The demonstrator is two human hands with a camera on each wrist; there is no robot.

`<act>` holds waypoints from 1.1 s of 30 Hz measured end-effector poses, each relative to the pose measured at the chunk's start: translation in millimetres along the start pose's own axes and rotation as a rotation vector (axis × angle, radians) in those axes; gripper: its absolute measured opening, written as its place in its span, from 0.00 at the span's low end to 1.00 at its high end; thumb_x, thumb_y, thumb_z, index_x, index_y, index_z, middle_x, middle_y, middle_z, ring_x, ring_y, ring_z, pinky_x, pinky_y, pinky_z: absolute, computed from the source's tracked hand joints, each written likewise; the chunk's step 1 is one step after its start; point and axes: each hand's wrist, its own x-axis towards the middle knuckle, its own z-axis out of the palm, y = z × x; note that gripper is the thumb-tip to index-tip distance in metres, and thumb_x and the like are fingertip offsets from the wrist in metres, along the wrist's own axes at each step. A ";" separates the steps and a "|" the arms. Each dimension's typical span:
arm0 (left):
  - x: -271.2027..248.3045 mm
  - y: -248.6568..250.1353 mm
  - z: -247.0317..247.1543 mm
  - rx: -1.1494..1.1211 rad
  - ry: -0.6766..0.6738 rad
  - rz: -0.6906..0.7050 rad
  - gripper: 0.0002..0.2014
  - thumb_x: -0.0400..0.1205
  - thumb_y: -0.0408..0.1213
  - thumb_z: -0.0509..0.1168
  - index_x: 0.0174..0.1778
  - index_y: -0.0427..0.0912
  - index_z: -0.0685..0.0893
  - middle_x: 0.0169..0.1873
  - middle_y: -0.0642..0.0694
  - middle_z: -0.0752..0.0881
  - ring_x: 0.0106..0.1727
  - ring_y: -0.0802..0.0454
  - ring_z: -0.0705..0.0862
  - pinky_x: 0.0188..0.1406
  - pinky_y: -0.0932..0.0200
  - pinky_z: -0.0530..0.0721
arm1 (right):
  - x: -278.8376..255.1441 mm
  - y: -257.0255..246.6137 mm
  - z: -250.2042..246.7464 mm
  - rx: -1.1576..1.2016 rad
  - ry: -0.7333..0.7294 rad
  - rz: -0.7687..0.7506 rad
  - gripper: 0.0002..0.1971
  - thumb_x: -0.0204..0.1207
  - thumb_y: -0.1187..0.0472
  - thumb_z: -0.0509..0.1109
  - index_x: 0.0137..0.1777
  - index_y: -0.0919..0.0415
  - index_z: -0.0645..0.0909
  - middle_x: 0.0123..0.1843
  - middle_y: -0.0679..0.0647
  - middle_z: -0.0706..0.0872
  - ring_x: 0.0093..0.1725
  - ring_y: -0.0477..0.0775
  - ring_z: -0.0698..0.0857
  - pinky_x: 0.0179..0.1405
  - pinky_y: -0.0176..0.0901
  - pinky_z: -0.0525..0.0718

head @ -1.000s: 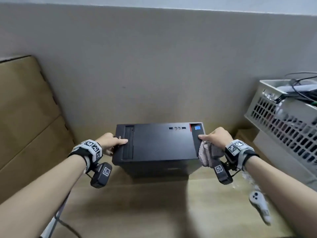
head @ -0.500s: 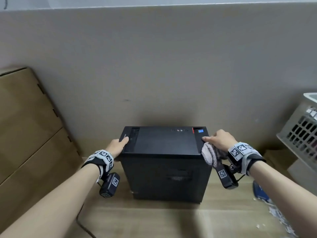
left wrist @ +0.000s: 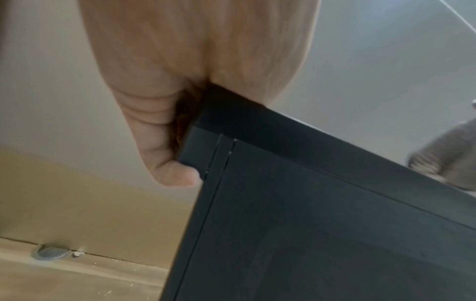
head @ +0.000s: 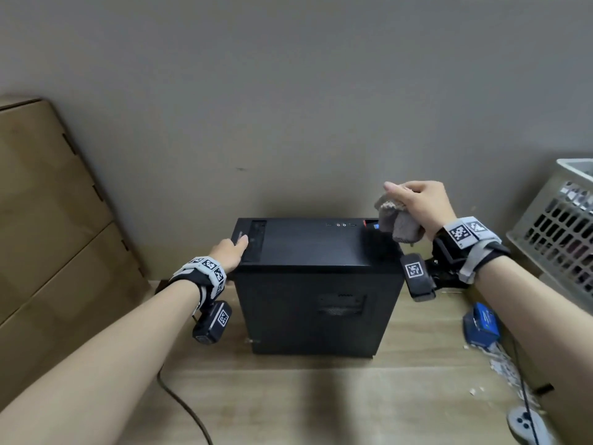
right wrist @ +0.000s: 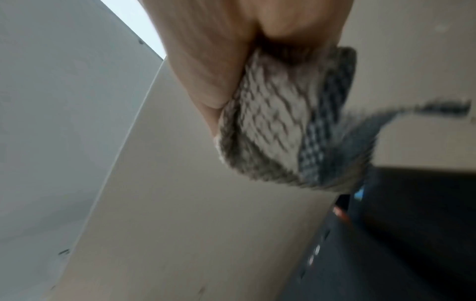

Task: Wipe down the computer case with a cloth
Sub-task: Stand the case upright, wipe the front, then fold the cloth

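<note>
Computer case (head: pixel 317 284), a black tower, is stood upright on the wooden floor (head: pixel 288 396) close against the grey wall (head: pixel 288 91), with its front panel turned upward. The left edge of that panel is gripped by the left hand (head: pixel 229 252); in the left wrist view the fingers (left wrist: pixel 165 142) are seen curled round the case's corner, probably so that the tower is steadied against the coming strokes. A bunched grey knitted cloth (head: pixel 398 223) is clutched in the right hand (head: pixel 417 203), which is held just above the case's right rear corner, clear of the surface; wiping is judged not yet begun. A cardboard box (head: pixel 48 220) is leaned left of the case, a perforated plastic basket (head: pixel 558 226) is set to its right.
</note>
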 end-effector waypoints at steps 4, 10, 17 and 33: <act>-0.9 4.8 -0.6 0.014 -0.014 -0.041 0.34 0.88 0.58 0.48 0.72 0.29 0.73 0.67 0.32 0.80 0.67 0.34 0.78 0.67 0.48 0.74 | -31.9 6.7 39.4 -0.192 -0.257 -0.088 0.13 0.67 0.46 0.81 0.48 0.51 0.92 0.46 0.47 0.92 0.51 0.48 0.88 0.51 0.39 0.81; -6.3 -3.3 -12.2 -0.087 -0.111 -0.046 0.30 0.86 0.57 0.40 0.67 0.38 0.74 0.60 0.38 0.82 0.53 0.35 0.84 0.51 0.40 0.88 | -72.7 27.8 107.6 -0.537 -0.376 -0.451 0.14 0.85 0.52 0.60 0.66 0.57 0.77 0.64 0.52 0.76 0.68 0.55 0.72 0.71 0.44 0.68; -15.3 -27.9 -14.6 -0.170 -0.235 0.011 0.32 0.87 0.57 0.39 0.63 0.37 0.79 0.45 0.39 0.86 0.43 0.42 0.85 0.43 0.47 0.87 | -78.1 -23.7 222.9 -0.659 -0.571 -0.557 0.22 0.87 0.52 0.52 0.73 0.64 0.70 0.71 0.60 0.71 0.75 0.61 0.67 0.78 0.53 0.63; -2.5 -34.0 -10.2 -0.151 -0.308 0.078 0.30 0.87 0.56 0.38 0.60 0.37 0.77 0.33 0.38 0.80 0.32 0.44 0.80 0.29 0.57 0.81 | -95.2 -68.8 211.7 -0.770 -0.905 -0.517 0.19 0.90 0.54 0.54 0.78 0.50 0.73 0.77 0.51 0.76 0.75 0.53 0.74 0.72 0.52 0.73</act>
